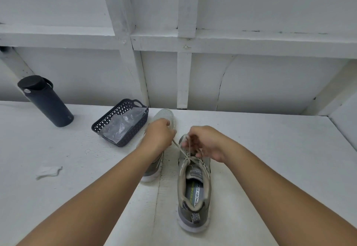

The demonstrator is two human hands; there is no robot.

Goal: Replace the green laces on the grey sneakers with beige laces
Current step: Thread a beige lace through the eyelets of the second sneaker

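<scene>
Two grey sneakers stand on the white table. The right sneaker (pixel 194 191) points away from me, heel near, with a beige lace (pixel 184 154) threaded and crossed at its top eyelets. My left hand (pixel 159 135) grips one end of that lace and holds it taut up to the left. My right hand (pixel 206 143) pinches the other strand over the shoe's tongue. The left sneaker (pixel 163 117) lies behind my left hand and forearm, mostly hidden. No green lace is visible.
A dark plastic basket (pixel 112 119) holding a clear plastic bag sits left of the shoes. A dark water bottle (pixel 46 102) stands at the far left. A crumpled white scrap (pixel 48 171) lies on the table (pixel 270 149). A white panelled wall rises just behind.
</scene>
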